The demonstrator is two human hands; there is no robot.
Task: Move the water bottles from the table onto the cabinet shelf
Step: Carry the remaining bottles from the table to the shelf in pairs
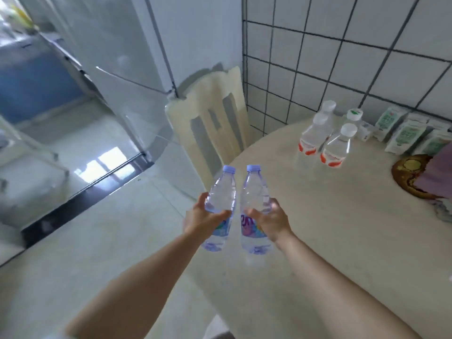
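My left hand (pixel 204 217) grips a clear water bottle with a pale purple cap (pixel 221 192), held upright over the table's left edge. Beside it, my right hand (pixel 270 220) grips a second purple-capped bottle (pixel 254 192), just above the round cream table (pixel 330 241). The two bottles are close together but apart. Further back on the table stand several clear bottles with white caps and red labels (pixel 336 145), one of them with a green-marked cap (pixel 354 115). No cabinet shelf is visible in this view.
A cream chair back (pixel 210 118) stands at the table's far left edge. White-and-green cartons (pixel 406 133) line the tiled wall. A brown round mat (pixel 408 177) and a purple item lie at the right. A white refrigerator (pixel 110 57) stands to the left.
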